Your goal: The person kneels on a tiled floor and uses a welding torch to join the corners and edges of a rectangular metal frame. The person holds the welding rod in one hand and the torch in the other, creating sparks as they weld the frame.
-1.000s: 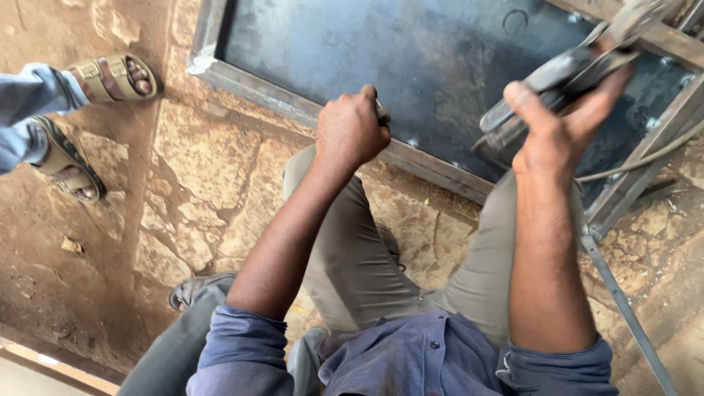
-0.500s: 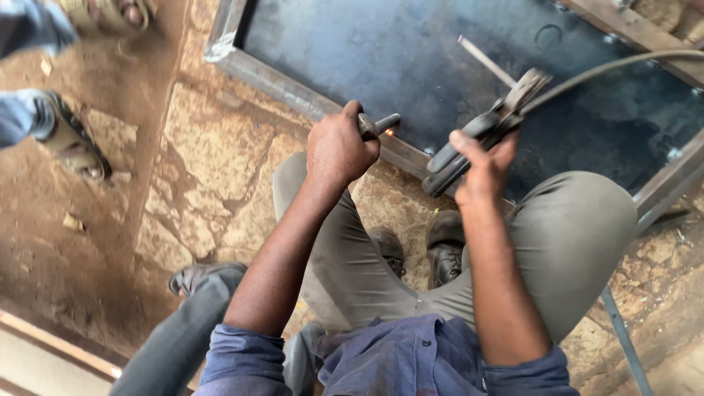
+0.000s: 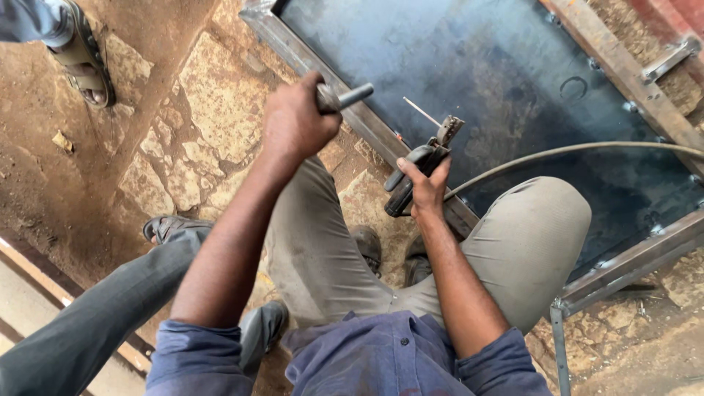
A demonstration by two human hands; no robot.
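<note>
Left hand (image 3: pixel 297 121) is closed in a fist around a short grey metal rod (image 3: pixel 346 96), possibly a hammer handle, raised above the steel frame edge (image 3: pixel 345 110). Right hand (image 3: pixel 425 192) grips the welding electrode holder (image 3: pixel 418 170), its electrode (image 3: pixel 422 111) angled over the dark steel sheet (image 3: pixel 506 81). Cable (image 3: pixel 572 150) trails right.

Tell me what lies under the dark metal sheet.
The sheet sits in a steel frame on stone paving. The ground beneath it is covered and cannot be seen. The right hand holds an electrode holder above the frame.
</note>
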